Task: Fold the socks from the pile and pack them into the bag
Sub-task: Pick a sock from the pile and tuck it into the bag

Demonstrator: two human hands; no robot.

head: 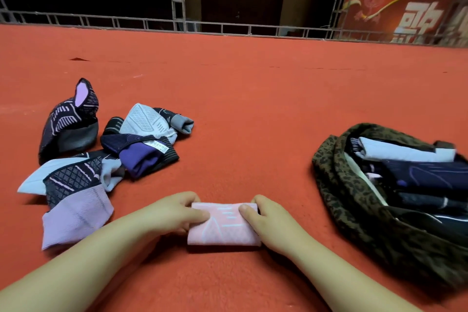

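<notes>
A folded pink sock (223,225) with pale blue lines lies on the red carpet in front of me. My left hand (174,213) grips its left end, thumb on top. My right hand (268,220) grips its right end the same way. To the left sits the pile of socks (106,154), purple, navy, grey and white, loosely heaped. On the right lies the leopard-print bag (354,215), open, with several folded dark and light socks (405,172) inside.
The red carpet (240,109) stretches ahead to a metal rail (228,26). Behind it stand dark shelves and a red poster (400,12) at the back right.
</notes>
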